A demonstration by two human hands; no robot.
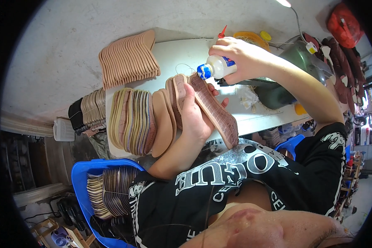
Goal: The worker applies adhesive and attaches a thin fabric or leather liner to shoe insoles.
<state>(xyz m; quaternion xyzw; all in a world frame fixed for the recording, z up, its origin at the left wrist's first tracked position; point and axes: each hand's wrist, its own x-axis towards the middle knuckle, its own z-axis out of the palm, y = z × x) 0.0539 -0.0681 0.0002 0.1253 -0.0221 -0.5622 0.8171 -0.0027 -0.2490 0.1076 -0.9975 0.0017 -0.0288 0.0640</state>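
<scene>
My left hand (195, 118) is closed around a brown, patterned shoe insole (217, 112), its thumb along one edge and its fingertips showing past the other. The insole slants from its upper end over the table down towards my chest. In my right hand (247, 58) is a white squeeze bottle (220, 67) tipped on its side. The bottle's blue top (203, 71) points left, close to the insole's upper end; whether they touch I cannot tell. To the left of my left hand stands a row of beige and brown insoles (132, 120).
A fanned stack of pinkish insoles (128, 60) lies at the white table's (169, 51) far left. A dark green sewing machine (291, 68) stands to the right. Behind it sits a yellow basket (252, 39). A blue tub (82, 182) with bundled insoles is at lower left.
</scene>
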